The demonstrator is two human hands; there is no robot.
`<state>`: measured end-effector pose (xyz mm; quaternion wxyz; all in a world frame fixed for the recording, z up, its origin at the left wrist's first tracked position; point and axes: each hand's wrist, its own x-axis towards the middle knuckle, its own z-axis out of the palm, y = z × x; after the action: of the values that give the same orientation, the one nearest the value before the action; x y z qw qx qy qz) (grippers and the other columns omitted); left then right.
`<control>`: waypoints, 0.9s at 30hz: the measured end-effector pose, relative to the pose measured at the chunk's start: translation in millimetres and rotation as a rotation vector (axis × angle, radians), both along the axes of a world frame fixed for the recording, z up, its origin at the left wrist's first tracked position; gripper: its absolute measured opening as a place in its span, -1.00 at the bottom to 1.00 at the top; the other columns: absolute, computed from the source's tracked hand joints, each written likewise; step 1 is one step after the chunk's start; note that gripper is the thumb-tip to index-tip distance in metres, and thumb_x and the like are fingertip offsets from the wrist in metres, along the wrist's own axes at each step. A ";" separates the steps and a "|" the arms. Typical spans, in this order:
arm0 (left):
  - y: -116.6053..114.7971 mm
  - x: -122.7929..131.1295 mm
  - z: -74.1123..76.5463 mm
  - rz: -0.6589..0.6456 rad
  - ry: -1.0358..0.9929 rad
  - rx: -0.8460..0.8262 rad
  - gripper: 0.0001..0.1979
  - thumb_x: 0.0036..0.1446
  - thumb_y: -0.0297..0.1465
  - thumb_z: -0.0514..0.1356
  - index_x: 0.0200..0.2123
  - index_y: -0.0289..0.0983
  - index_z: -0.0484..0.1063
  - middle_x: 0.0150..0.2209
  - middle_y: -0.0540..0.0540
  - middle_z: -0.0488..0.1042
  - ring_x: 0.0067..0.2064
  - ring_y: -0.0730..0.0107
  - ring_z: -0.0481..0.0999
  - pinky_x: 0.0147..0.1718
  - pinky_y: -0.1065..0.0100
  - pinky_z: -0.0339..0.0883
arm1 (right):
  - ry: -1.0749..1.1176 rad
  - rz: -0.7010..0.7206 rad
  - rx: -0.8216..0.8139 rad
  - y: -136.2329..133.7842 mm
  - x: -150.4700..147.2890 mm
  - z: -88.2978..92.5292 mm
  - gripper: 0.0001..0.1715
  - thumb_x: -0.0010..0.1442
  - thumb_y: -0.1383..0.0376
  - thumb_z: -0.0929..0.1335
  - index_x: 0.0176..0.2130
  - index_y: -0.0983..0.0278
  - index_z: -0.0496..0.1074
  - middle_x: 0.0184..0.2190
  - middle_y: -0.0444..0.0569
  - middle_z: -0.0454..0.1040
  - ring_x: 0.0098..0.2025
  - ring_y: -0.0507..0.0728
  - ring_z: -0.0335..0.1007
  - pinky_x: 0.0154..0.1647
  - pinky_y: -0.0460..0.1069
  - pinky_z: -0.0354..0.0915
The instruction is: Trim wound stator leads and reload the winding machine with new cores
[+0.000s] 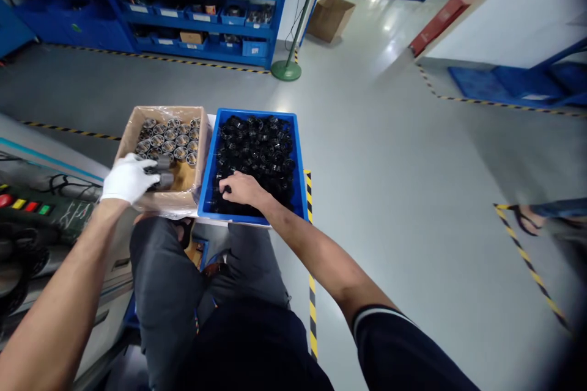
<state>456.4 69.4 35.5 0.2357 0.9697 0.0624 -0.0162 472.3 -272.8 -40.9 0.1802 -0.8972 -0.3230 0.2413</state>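
A cardboard box (pixel 198 134) lined with clear plastic holds rows of metal-rimmed round parts (pixel 169 146). My left hand (pixel 128 180), in a white glove, is at the box's near left, its fingers closed around grey cylindrical parts (pixel 166 181). Right beside the box stands a blue bin (pixel 300 165) filled with small black parts (pixel 257 143). My bare right hand (pixel 241 188) reaches into the near part of the bin, fingers curled together among the black parts. Whatever its fingertips hold is too small to make out.
A machine with coloured buttons (pixel 32 206) stands at the left. Blue shelving (pixel 192 24), a green-based fan (pixel 287 70) and an open carton (pixel 331 17) are beyond. Another person's foot (pixel 529 220) shows at the right.
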 end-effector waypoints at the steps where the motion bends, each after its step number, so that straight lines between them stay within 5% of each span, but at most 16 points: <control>1: -1.0 -9.9 2.8 0.045 -0.061 -0.095 -0.58 0.18 -0.20 0.43 0.03 -0.32 0.62 0.14 -0.32 0.68 0.38 -0.29 0.54 0.55 -0.30 0.30 | 0.012 0.004 -0.003 0.6 0.6 -0.2 -0.57 0.54 0.08 0.49 0.23 0.27 0.60 0.25 0.10 0.61 0.36 0.31 0.53 0.48 0.39 0.44; 4: -13.2 -46.1 13.4 0.130 -0.090 -0.483 -0.50 0.39 -0.19 0.27 0.32 -0.18 0.46 0.28 -0.16 0.65 0.27 -0.06 0.67 0.22 -0.07 0.69 | 0.083 0.012 -0.054 2.0 2.1 -3.4 -0.55 0.50 0.11 0.54 0.24 0.26 0.59 0.18 0.08 0.64 0.24 0.27 0.61 0.36 0.32 0.54; 7: -33.8 -87.9 25.9 0.278 0.005 -1.079 -0.46 0.20 -0.46 0.20 0.26 -0.13 0.51 0.16 -0.12 0.71 0.13 -0.01 0.75 -0.19 0.19 0.71 | 0.168 0.006 -0.075 1.8 2.0 -4.9 -0.55 0.51 0.13 0.53 0.27 0.26 0.58 0.08 0.04 0.67 0.06 0.19 0.67 0.20 0.21 0.63; 9: -48.6 -114.8 30.9 0.372 0.032 -1.420 -0.48 0.11 -0.46 0.21 0.16 -0.12 0.57 0.09 -0.12 0.73 0.16 -0.07 0.73 -0.21 0.16 0.71 | 0.214 -0.003 -0.052 0.1 1.4 -3.7 -0.55 0.52 0.12 0.52 0.26 0.28 0.58 -0.01 0.00 0.68 -0.07 0.13 0.67 0.10 0.15 0.65; 11: -63.5 -137.7 30.0 0.428 0.049 -1.598 -0.66 0.30 -0.28 0.20 0.09 -0.10 0.60 0.09 -0.13 0.73 0.16 -0.07 0.72 -0.20 0.12 0.73 | 0.234 -0.030 -0.002 -2.9 0.8 -1.9 -0.53 0.53 0.10 0.52 0.27 0.28 0.57 -0.08 -0.03 0.68 -0.16 0.10 0.66 0.05 0.12 0.66; 14: -84.6 -163.0 17.3 0.604 0.106 -1.687 -0.52 0.44 0.11 0.20 -0.06 -0.16 0.63 -0.02 -0.18 0.70 -0.23 0.22 0.68 -0.46 0.30 0.59 | 0.215 -0.107 0.103 -8.5 1.1 -1.3 -0.49 0.55 0.11 0.50 0.33 0.29 0.53 -0.11 -0.05 0.69 -0.21 0.09 0.66 0.05 0.13 0.65; 17: -99.2 -181.0 -1.3 0.652 0.143 -1.742 -0.45 0.32 0.17 0.37 -0.16 -0.25 0.59 -0.22 -0.12 0.61 -0.52 0.49 0.40 -0.67 0.44 0.31 | 0.182 -0.206 0.209 -12.7 3.3 -4.1 -0.50 0.53 0.17 0.52 0.33 0.29 0.53 -0.04 -0.03 0.69 -0.20 0.08 0.65 0.09 0.15 0.65; 21: -99.6 -201.4 -19.1 0.497 0.091 -1.831 -0.35 0.00 0.14 0.58 -0.07 -0.21 0.58 -0.28 -0.06 0.55 -0.43 0.27 0.55 -0.74 0.39 0.30 | 0.207 -0.332 0.352 -15.3 6.2 -3.6 -0.47 0.46 0.29 0.55 0.32 0.31 0.51 -0.01 0.00 0.67 -0.26 0.05 0.65 -0.09 0.06 0.68; 24: -92.6 -214.0 -23.0 0.455 0.048 -1.842 -0.36 0.13 0.14 0.49 0.07 -0.18 0.58 -0.22 -0.11 0.59 -0.22 0.06 0.70 -0.60 0.28 0.52 | 0.249 -0.400 0.495 -14.9 -0.9 7.4 -0.41 0.46 0.30 0.49 0.39 0.33 0.44 0.01 0.04 0.64 -0.27 0.05 0.71 -0.16 0.01 0.70; 27: -92.1 -224.4 -19.8 0.502 0.047 -1.823 -0.36 0.21 0.18 0.44 0.11 -0.17 0.56 -0.20 -0.12 0.61 -0.19 0.08 0.72 -0.51 0.26 0.59 | 0.265 -0.429 0.663 -7.1 -31.8 24.4 -0.29 0.48 0.19 0.45 0.50 0.26 0.36 0.08 0.03 0.60 -0.20 0.04 0.75 -0.05 0.00 0.72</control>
<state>232.0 -22.7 15.7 0.8979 0.3696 0.2376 -0.0271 440.5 -279.9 -16.5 0.5453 -0.7989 -0.1628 0.1946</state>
